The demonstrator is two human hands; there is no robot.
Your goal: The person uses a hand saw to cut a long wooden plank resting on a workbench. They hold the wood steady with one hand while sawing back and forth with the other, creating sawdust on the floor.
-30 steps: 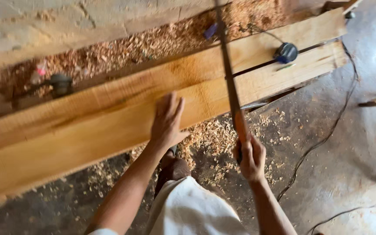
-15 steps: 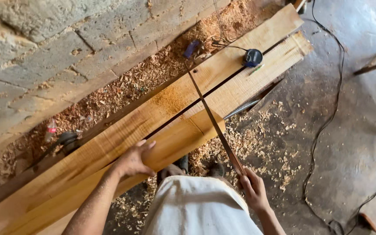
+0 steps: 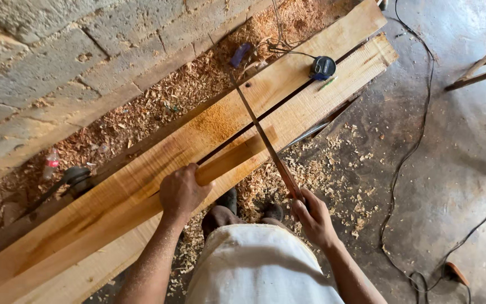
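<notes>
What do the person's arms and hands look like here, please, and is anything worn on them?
Both forearms are bare, with no sleeves in view. The left hand and the right hand are bare too: no gloves, rings, watch or wristband visible.

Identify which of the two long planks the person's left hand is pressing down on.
The left hand rests on the near plank, the one closer to the person's body. The far plank, beyond the dark gap, lies toward the block wall and is untouched.
</notes>
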